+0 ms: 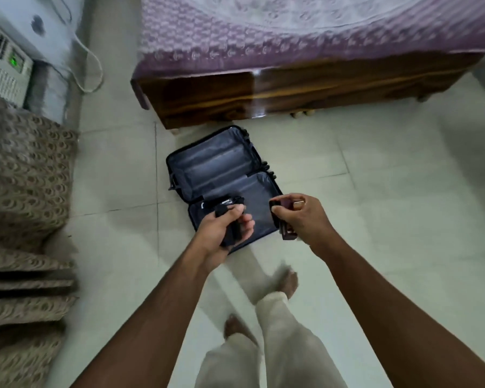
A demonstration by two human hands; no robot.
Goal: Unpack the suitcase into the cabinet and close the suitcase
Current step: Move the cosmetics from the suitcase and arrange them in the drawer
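A small dark suitcase (pixel 216 163) lies open flat on the tiled floor in front of the bed, both halves showing bare grey lining. My left hand (pixel 221 228) grips a black strap-like item (pixel 230 219) above the near half. My right hand (pixel 300 217) holds a dark reddish-brown box-like item (pixel 284 231) just right of the suitcase's near corner. No cabinet is in view.
A wooden bed (pixel 263 93) with a purple patterned cover stands behind the suitcase. A brown patterned sofa or cushion (pixel 23 205) fills the left side, and a white appliance (pixel 3 68) with a green light sits at the top left. My legs and bare feet (pixel 287 284) stand on pale tiles below.
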